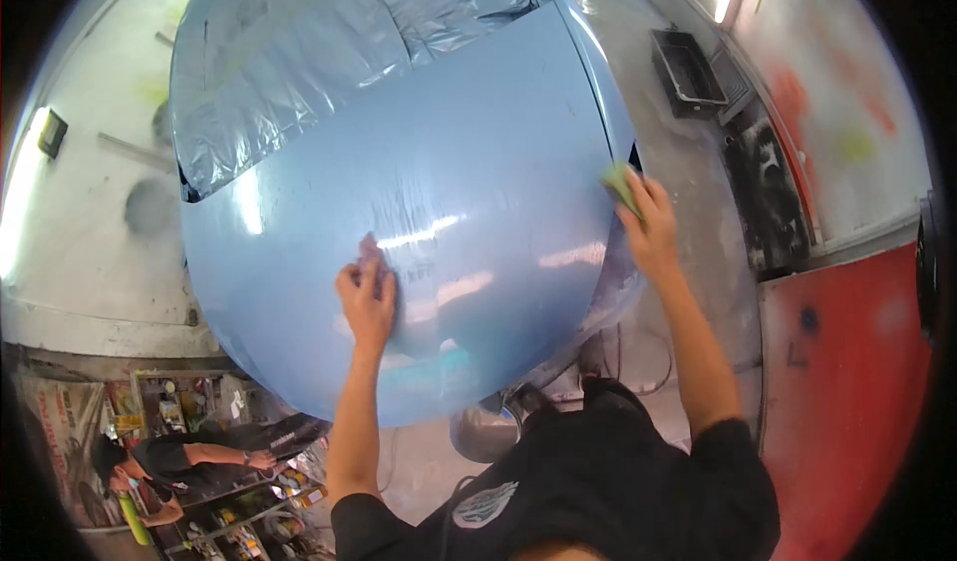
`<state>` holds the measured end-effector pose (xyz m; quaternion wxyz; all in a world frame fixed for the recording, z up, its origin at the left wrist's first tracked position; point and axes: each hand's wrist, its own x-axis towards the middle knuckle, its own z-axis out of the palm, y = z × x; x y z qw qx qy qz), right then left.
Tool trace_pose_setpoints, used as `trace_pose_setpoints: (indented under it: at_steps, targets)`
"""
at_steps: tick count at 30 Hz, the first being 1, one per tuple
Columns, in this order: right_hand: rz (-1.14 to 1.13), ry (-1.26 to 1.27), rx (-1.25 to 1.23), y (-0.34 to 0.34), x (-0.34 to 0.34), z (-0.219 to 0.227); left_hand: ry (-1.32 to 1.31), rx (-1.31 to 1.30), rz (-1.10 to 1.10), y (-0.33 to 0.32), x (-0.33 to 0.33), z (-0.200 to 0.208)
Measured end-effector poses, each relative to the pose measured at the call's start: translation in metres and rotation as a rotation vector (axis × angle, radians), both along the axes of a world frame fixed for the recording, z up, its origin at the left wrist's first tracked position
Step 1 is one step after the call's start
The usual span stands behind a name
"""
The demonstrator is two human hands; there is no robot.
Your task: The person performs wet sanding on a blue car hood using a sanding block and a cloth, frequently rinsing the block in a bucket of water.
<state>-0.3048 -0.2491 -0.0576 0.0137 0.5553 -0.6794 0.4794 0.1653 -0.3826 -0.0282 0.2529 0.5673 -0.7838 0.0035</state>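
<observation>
The green sponge (621, 190) sits clasped in the right hand (650, 224), its long axis roughly following the right edge of the blue hood (478, 152); the left hand (369, 297), nearer the hood's middle, pinches a dull-red pad (370, 246).

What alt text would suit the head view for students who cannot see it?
A person's left hand holds a reddish cloth on a light-blue car hood, while the right hand holds a yellow-green sponge at the hood's right edge. Silvery plastic sheeting lies beyond it.
</observation>
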Motion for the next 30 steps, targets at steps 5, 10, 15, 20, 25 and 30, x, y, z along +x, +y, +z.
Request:
trace_pose_setpoints:
  at_steps: [5, 10, 15, 20, 25, 30]
  targets:
    - [-0.327, -0.336, 0.35, 0.205, -0.056, -0.083, -0.155, -0.315, -0.211, -0.071, -0.119, 0.014]
    - [-0.482, -0.442, 0.377, 0.244, -0.065, -0.093, -0.118, -0.286, -0.333, -0.196, -0.245, 0.043]
    - [-0.211, -0.315, 0.373, 0.223, -0.043, -0.084, -0.146, -0.209, -0.433, -0.277, -0.297, 0.058]
    - [-0.16, -0.412, 0.528, 0.246, -0.041, -0.154, -0.286, -0.362, -0.699, -0.203, -0.263, 0.045]
    - [-0.257, -0.411, 0.724, 0.297, -0.053, -0.247, -0.389, -0.187, -0.732, -0.055, -0.182, 0.003]
    - [-0.318, -0.395, 0.791, 0.337, -0.058, -0.294, -0.473, 0.107, -0.875, 0.101, -0.077, -0.053]
